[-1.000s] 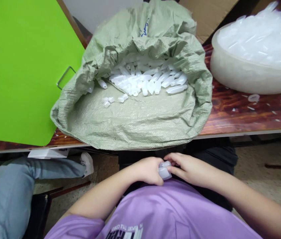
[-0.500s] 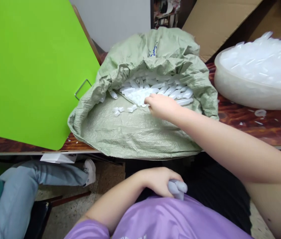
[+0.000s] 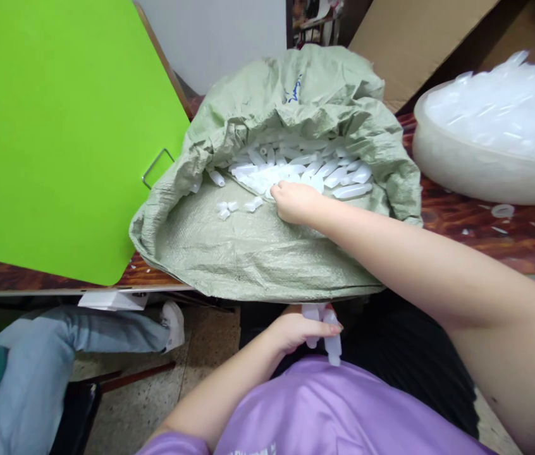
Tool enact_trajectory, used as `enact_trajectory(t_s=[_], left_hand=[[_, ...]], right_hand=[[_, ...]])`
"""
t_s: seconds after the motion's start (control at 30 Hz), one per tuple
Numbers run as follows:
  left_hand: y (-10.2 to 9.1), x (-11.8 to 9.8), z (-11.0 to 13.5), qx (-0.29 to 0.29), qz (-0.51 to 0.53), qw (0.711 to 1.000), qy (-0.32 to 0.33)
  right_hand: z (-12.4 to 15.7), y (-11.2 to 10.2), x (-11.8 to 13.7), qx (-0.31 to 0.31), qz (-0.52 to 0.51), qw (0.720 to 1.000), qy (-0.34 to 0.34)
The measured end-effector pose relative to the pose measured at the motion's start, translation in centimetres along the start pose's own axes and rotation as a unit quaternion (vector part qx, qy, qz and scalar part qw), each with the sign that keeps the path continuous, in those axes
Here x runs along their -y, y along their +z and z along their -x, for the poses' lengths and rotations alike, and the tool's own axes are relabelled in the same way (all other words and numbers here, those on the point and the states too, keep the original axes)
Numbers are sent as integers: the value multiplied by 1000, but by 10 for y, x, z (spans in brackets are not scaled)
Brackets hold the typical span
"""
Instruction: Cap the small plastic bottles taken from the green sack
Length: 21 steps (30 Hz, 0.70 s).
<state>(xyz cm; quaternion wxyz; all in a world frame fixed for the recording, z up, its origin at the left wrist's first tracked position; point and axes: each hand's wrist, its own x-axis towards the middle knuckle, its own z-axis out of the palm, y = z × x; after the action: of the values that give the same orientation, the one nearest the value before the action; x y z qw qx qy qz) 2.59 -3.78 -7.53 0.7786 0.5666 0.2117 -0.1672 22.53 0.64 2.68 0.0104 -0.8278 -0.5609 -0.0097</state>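
Observation:
A pale green woven sack (image 3: pixel 248 253) lies with its mouth spread toward me. Inside it is a heap of translucent white plastic tube pieces (image 3: pixel 317 165). My right hand (image 3: pixel 295 202) is at the near edge of this heap, its fingers closed; what they pinch, if anything, is hidden. Several short white bits (image 3: pixel 224 208) lie on the sack left of that hand. Below the sack's front edge, close to my body, my left hand (image 3: pixel 296 330) is closed around a few similar white plastic tubes (image 3: pixel 332 341), which stick out past the thumb.
To the right, a round translucent tub (image 3: pixel 480 174) is heaped with white pieces. A bright green board (image 3: pixel 59 139) with a wire handle leans at left. Scraps and a white ring (image 3: pixel 503 211) lie on the brown table (image 3: pixel 467 221). Another person's jeans-clad leg (image 3: pixel 110 328) is at lower left.
My left hand has moved up toward the sack's edge and turned, so the tubes in it now show more. My right hand has shifted slightly left, staying at the heap.

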Motion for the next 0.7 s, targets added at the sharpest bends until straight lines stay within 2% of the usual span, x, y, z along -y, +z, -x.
enact_trajectory(t_s=[0.13,0.27,0.33,0.43,0.5,0.6,0.63,0.7], left_hand=[[4,2,1,-54,118,991,16],[9,5,-2,-43,245,969,-4],[11,7,-5,-42,302,952,-9],[11,9,-8,-73,376,924,-9],[11,9,-10,-93,406,909,-7],[11,7,-13,-113,422,900,-14],[12,6,-14,-120,423,898,-21],[14,4,-16,-137,425,894,-34]], right_hand=[[19,7,-7,16,-11,1000,-6],[38,9,-14,25,-34,998,-48],[55,4,-16,2,-53,997,-57],[101,-11,-17,-80,-143,985,-58],[143,-21,-19,-104,-231,965,-71],[206,-17,-21,-16,-307,947,-93],[224,-9,-20,20,-320,943,-85],[249,14,-15,48,-342,938,-21]])
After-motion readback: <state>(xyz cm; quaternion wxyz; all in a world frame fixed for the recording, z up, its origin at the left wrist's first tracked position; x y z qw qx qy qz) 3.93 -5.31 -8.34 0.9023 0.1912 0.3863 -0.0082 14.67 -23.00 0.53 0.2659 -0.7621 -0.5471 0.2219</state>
